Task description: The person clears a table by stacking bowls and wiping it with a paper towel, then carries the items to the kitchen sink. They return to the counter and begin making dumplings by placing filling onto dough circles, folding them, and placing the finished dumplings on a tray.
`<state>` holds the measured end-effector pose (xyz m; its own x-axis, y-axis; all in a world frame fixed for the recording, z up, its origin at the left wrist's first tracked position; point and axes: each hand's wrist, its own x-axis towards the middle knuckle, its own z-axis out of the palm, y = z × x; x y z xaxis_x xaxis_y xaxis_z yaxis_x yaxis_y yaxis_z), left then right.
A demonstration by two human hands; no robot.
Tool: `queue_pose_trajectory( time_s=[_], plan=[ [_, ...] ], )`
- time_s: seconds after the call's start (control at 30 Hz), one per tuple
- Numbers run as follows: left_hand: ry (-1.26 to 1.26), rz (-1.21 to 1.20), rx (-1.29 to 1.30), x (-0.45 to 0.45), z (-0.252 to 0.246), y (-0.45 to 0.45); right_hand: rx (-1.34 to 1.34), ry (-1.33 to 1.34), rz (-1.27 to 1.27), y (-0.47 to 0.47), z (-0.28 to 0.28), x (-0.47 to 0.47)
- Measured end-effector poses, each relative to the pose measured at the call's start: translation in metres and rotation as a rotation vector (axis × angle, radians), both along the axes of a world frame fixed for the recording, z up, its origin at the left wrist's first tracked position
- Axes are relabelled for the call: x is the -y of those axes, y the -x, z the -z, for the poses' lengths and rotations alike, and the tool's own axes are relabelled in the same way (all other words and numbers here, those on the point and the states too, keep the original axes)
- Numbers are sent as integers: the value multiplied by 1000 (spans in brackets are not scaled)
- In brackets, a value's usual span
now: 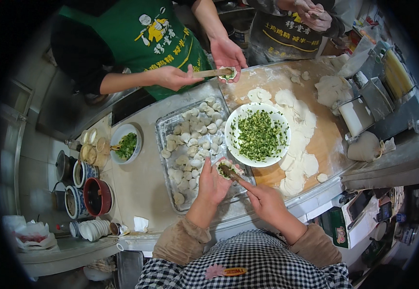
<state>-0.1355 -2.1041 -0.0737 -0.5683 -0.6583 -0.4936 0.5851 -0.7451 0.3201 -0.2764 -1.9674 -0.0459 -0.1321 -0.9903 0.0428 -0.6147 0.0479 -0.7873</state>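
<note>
On the palm of my left hand (211,184) rests a round dough wrapper (239,168) with chopped green filling on it. My right hand (267,200) grips a wooden spatula (233,174), its flat end pressed on the filling. Just beyond my hands stands a white bowl (231,148) of chopped green vegetable filling (260,135). Left of the bowl, a metal tray (166,151) carries many shaped dumplings (195,139). Flat dough wrappers (298,123) lie overlapped on a floured wooden board (328,144) to the right.
Across the table a co-worker's hands (175,76) hold another wrapper and a wooden stick (209,73). A second person's hands (316,16) are at the back. A dough-rolling machine (372,97) stands right. A bowl of chopped greens (125,144) and a red pot (97,197) stand left.
</note>
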Motion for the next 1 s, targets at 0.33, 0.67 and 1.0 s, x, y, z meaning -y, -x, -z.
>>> queue_pose_trajectory(
  time_s=[0.33,0.67,1.0],
  plan=[
    [81,111,-137,14,-22,4,-308,15,-20,7,-31,-8],
    [130,166,25,14,-53,11,787,-364,95,15,-47,-12],
    [255,566,0,-43,-49,18,108,239,261,23,-29,-9]
  ],
)
